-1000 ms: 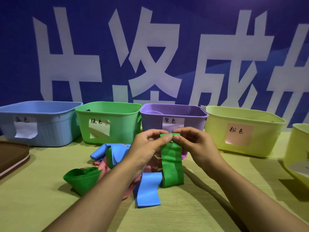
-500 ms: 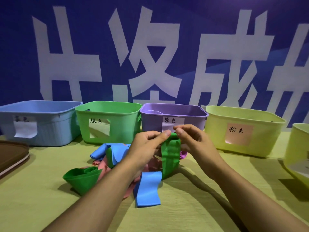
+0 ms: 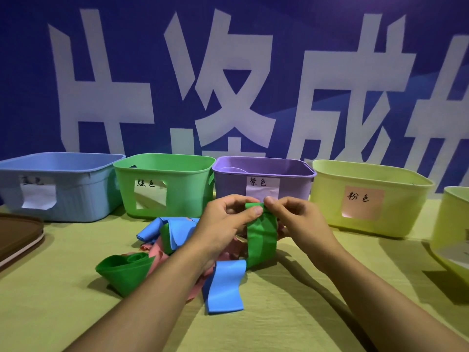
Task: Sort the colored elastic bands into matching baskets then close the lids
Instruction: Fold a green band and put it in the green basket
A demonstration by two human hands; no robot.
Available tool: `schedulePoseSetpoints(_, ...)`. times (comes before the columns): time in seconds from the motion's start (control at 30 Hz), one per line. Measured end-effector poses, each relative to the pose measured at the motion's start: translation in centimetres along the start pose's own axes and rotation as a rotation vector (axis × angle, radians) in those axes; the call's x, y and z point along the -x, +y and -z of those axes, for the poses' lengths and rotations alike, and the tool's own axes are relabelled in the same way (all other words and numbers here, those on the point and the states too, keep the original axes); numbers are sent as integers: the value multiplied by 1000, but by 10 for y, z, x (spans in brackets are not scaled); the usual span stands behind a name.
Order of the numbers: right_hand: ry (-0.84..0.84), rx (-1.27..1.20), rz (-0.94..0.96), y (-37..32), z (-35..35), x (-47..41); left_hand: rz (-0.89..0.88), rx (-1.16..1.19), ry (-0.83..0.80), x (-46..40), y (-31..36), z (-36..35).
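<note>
Grip: the left hand [image 3: 223,224] and the right hand [image 3: 297,222] both pinch the top edge of a green band [image 3: 261,235] between thumb and fingertips, the two hands almost touching
Green band: it hangs down from the pinch as a flat loop, in front of the purple basket [image 3: 264,179]; whether its lower end touches the pile [image 3: 193,250] I cannot tell
Pile: loose bands on the yellow-green tablecloth [image 3: 291,313] — a blue band [image 3: 224,285] lying flat nearest the camera, a second green band [image 3: 124,270] curled up to the left, pink bands [image 3: 157,252] partly under the left forearm, and another blue band [image 3: 162,227] rolled at the back
Baskets: a row along the far edge of the cloth, all open — blue basket [image 3: 63,186] at far left, green basket [image 3: 165,184] beside it, the purple one in the middle, then a pale yellow basket [image 3: 368,196] with a pink paper label; each carries a handwritten label on its front
Right edge: part of another pale yellow basket [image 3: 454,224], cut off by the frame
Left edge: a brown lid [image 3: 17,235] lying flat on the cloth
Background: a blue banner [image 3: 228,72] with large white characters behind the baskets
</note>
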State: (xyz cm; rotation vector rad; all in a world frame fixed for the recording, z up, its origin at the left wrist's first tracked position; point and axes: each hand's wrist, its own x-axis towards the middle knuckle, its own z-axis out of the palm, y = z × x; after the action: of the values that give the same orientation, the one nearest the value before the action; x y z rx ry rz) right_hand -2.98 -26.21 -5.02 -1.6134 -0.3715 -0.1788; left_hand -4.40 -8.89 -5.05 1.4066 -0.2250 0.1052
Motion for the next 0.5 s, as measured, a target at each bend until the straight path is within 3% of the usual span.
schedulePoseSetpoints(0.5,-22,18,116,3,0,-3,87,0,-17,-2,2,-2)
